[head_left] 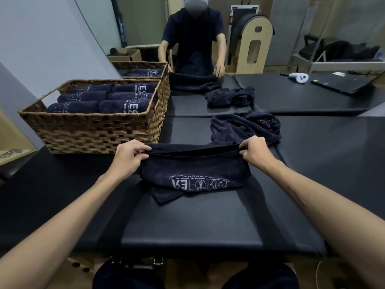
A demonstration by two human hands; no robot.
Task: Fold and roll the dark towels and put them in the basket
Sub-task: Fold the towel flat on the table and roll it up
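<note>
A dark towel [193, 170] with white lettering hangs folded in front of me, its lower part lying on the black padded table [187, 226]. My left hand [130, 156] pinches its upper left corner and my right hand [255, 152] pinches its upper right corner, holding the top edge taut. A second dark towel [245, 126] lies crumpled just beyond. The wicker basket [93, 130] stands at the left, holding several rolled dark towels [104, 101].
A wall mirror runs behind the table and repeats the basket, the towels and a person [193, 38]. In the reflection, a white controller [299, 77] and a laptop [343, 82] lie on the right side. A wooden shelf [12, 151] stands far left.
</note>
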